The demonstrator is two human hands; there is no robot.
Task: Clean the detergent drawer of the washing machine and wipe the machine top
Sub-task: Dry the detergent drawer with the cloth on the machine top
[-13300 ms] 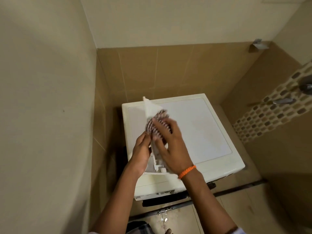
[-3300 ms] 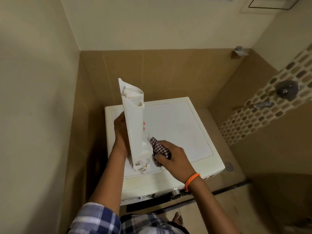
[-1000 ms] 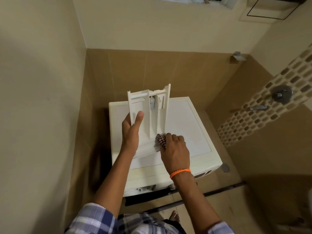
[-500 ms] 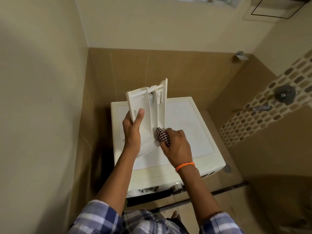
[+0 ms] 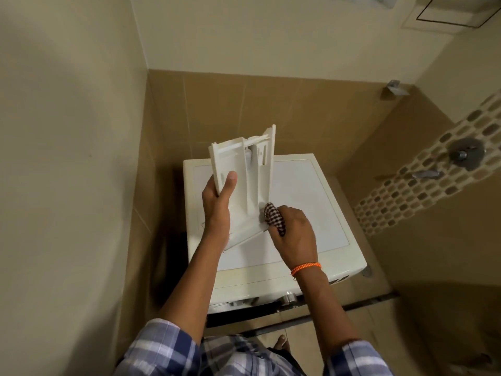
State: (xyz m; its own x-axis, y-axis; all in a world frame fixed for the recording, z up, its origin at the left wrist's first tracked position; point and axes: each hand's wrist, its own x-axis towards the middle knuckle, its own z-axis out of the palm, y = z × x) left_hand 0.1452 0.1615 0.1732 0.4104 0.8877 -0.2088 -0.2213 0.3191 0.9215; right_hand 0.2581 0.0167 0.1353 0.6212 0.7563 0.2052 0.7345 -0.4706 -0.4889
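Gripping the detergent drawer (image 5: 244, 185) by its nine-o'clock edge, the left hand (image 5: 217, 210) is propping it upright above the washing machine top (image 5: 311, 213). The right hand (image 5: 294, 234) is clenching a checked cloth (image 5: 275, 217) against the drawer's four-o'clock corner. Pushing harder is likely risking the drawer twisting free and dropping.

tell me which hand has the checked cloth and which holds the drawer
The right hand, the one with the orange wristband, grips the checked cloth against the detergent drawer. The left hand holds the drawer upright on the machine top.
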